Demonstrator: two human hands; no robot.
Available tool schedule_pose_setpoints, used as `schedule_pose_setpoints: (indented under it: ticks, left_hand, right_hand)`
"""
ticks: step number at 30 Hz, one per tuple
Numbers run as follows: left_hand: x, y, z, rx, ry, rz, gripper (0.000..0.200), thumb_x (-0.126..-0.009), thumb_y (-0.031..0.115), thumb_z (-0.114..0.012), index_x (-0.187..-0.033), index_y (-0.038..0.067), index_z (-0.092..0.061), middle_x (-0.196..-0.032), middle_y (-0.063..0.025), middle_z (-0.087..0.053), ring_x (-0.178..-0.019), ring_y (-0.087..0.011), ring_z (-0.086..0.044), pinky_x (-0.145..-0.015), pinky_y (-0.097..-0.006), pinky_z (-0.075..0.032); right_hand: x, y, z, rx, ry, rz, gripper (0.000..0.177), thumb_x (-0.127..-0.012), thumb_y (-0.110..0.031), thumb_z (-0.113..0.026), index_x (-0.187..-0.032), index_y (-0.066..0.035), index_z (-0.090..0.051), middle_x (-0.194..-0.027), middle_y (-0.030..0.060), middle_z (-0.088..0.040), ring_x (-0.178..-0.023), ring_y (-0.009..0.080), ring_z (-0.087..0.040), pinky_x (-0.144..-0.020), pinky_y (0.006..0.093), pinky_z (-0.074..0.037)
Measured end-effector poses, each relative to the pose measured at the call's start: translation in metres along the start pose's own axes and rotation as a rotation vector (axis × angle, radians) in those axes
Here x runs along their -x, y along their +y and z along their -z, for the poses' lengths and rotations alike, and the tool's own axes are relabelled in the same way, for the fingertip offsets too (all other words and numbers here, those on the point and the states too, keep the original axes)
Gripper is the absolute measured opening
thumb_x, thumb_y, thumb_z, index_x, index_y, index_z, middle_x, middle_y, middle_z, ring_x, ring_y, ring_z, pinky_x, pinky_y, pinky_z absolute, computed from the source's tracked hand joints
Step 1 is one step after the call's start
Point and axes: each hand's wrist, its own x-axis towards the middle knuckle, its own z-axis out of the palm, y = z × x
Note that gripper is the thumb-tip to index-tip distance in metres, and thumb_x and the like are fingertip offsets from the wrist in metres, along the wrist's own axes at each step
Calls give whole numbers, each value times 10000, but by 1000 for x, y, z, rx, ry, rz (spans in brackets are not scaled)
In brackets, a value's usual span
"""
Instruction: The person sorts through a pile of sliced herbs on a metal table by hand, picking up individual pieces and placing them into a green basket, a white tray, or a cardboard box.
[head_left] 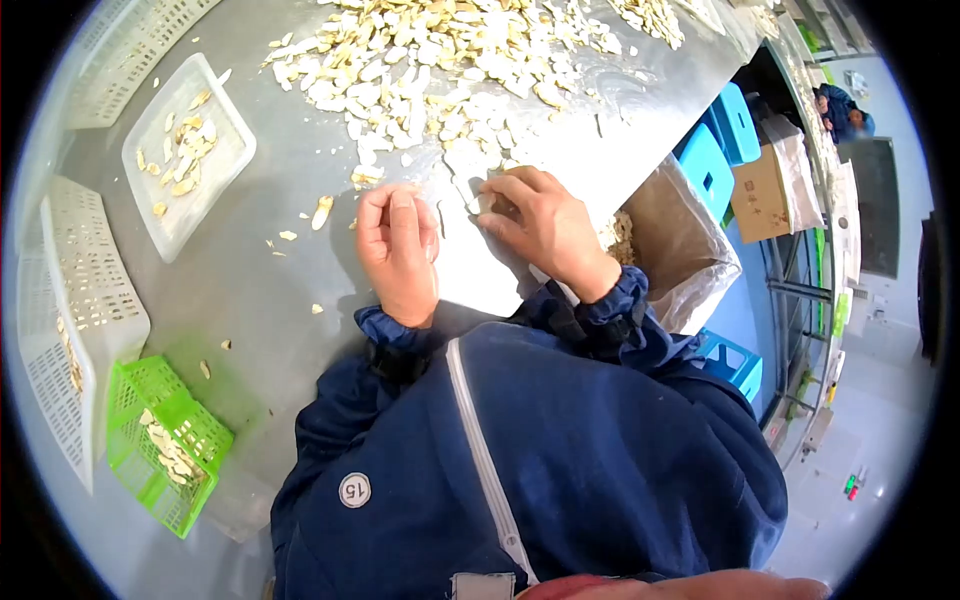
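My left hand (402,245) is over the metal table (270,180), its fingers curled together; what they hold, if anything, is hidden. To its right, my right hand (540,220) pinches a small pale slice (481,203) between thumb and fingers. A large spread of pale dried slices (430,65) covers the table just beyond both hands. One loose slice (322,212) lies to the left of my left hand, with small crumbs around it.
At left are a white tray (240,150) with slices, white perforated baskets (100,265) and a green basket (190,410). At right stand a plastic-lined box (690,240), blue stools (706,170) and a cardboard box (762,200). A person (845,110) is far right.
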Motion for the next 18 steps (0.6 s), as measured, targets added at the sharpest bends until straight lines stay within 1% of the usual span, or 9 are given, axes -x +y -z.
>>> schedule_pose_setpoints:
  ticks: [3,5,6,7,8,9,11,14,18]
  left_hand:
    - [0,-3,3,-100,-26,46,127,-1104,174,-561,-1092,58,-611,-728,13,-525,-549,-34,-371,-486,-213,-308]
    - [-1,-5,6,-227,-105,129,122,-1099,169,-586,-1118,52,-615,-762,8,-551,-592,-31,-414,-526,-204,-351]
    - [0,-8,5,-310,-174,62,120,-1090,158,-605,-1130,45,-616,-786,9,-564,-629,-34,-439,-556,-208,-376]
    - [1,-11,2,-395,-239,-6,124,-1081,146,-625,-1141,39,-616,-810,9,-577,-667,-37,-463,-587,-211,-400]
    - [2,-14,0,-483,-304,-74,134,-1072,135,-644,-1153,32,-617,-834,10,-590,-704,-39,-488,-617,-215,-425]
    - [4,-15,0,-517,-319,7,131,-1046,102,-683,-1128,17,-626,-884,20,-608,-783,-55,-512,-694,-235,-457]
    - [3,-12,0,-632,-368,-36,107,-1044,95,-685,-1089,16,-629,-875,30,-598,-773,-55,-505,-688,-240,-451]
    - [2,-9,2,-675,-391,-48,98,-1044,92,-683,-1036,16,-622,-874,37,-593,-772,-45,-496,-689,-236,-438]
    - [1,-14,5,-541,-390,-19,99,-1052,98,-673,-1047,14,-621,-878,40,-593,-786,-39,-498,-696,-229,-435]
  right_hand:
    - [-5,2,-5,2,-48,-25,227,-937,-261,-736,-1093,-97,-709,-983,131,-716,-856,368,-710,-760,447,-579]
    - [-3,5,2,-78,-140,-104,207,-942,-256,-731,-1063,-91,-703,-993,131,-710,-861,376,-706,-750,443,-573]
    - [-2,7,7,-117,-188,-142,198,-944,-254,-728,-1048,-88,-700,-998,131,-707,-864,379,-704,-745,441,-570]
    - [-2,8,13,-167,-191,-110,176,-946,-189,-724,-1082,-78,-706,-1005,140,-705,-875,387,-705,-746,440,-568]
    - [-2,6,19,-181,-180,-58,171,-939,-151,-736,-1089,-71,-711,-996,136,-713,-869,363,-713,-752,419,-574]
    - [-1,4,24,-195,-169,-8,174,-932,-113,-748,-1096,-63,-715,-987,132,-720,-862,338,-720,-757,398,-579]
    - [-1,-2,29,-222,-140,57,200,-934,-57,-761,-1127,-37,-717,-991,124,-740,-855,296,-738,-780,371,-589]
    - [-2,-11,29,-360,-88,-40,193,-971,-123,-727,-1141,-34,-711,-982,138,-733,-837,288,-729,-746,383,-574]
    - [-2,-11,28,-414,-141,-256,206,-987,-183,-746,-1099,-13,-711,-887,98,-719,-739,165,-657,-705,322,-545]
